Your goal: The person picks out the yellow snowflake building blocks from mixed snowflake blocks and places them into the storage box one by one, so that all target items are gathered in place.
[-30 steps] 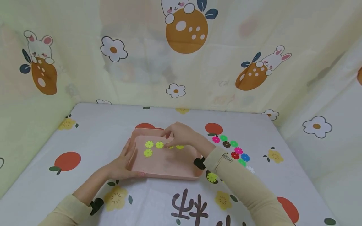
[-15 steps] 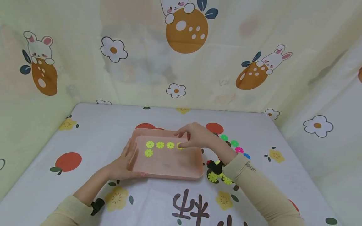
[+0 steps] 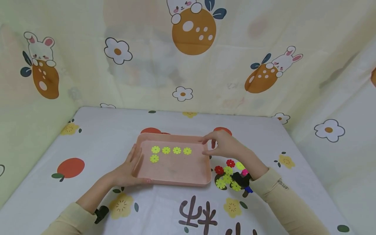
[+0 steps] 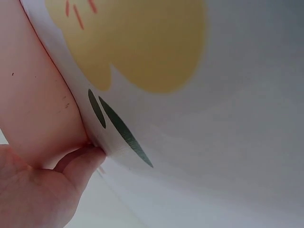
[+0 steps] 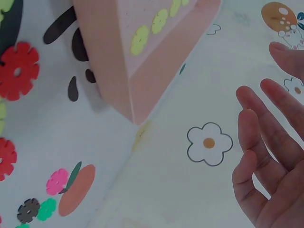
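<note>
A pink tray [image 3: 176, 173] lies on the table in the head view. On its floor are several yellow snowflake building discs [image 3: 166, 150], a row along the far side with one disc below the row's left end. My left hand [image 3: 124, 173] holds the tray's near left corner, fingers along the left side and thumb at the front edge; in the left wrist view the thumb [image 4: 80, 168] presses the tray wall. My right hand [image 3: 224, 143] is over the tray's right rim, fingers loosely bent and apart, holding nothing; the right wrist view shows its separated fingers [image 5: 273, 135].
Right of the tray lie loose discs: yellow ones [image 3: 227, 178], a red disc [image 3: 218, 169] and a blue disc [image 3: 248, 189], partly behind the right wrist's black strap mount. A pink disc [image 5: 57, 181] and others show in the right wrist view. A printed curtain [image 3: 141, 81] stands behind.
My right hand has moved rightward from above the disc row to the tray's right rim, uncovering the row's right-end yellow disc. The left hand and tray have stayed put.
</note>
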Tool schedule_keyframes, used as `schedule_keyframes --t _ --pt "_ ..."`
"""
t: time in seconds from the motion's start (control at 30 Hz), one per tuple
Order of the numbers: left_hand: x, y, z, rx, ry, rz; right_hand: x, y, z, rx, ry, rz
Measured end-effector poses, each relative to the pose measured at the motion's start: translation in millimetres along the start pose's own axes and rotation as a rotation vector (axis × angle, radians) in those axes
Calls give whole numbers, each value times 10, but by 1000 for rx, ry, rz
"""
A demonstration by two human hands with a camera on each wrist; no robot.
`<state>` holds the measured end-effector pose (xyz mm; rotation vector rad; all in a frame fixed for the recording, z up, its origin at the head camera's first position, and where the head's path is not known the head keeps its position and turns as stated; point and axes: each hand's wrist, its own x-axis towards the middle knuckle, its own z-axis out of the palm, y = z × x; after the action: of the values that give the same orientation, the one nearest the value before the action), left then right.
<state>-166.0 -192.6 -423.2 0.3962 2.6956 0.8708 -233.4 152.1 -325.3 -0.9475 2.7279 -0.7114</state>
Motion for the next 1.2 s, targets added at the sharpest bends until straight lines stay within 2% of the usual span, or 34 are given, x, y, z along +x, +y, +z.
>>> schedule_keyframes --t 0.23,0.5,0.7,0.83,1.2 --pt "-2 -10 7 10 4 14 -183 152 -4 6 8 33" --pt "-7 10 4 -5 -1 8 -369 349 -20 -53 39 46" --pt "-17 20 -6 -1 -5 7 -498 502 -7 -78 56 97" --pt "-25 24 -16 -4 -10 9 -589 576 -5 -79 74 101" --pt "-25 20 -11 -1 -18 3 -783 812 72 -45 96 181"
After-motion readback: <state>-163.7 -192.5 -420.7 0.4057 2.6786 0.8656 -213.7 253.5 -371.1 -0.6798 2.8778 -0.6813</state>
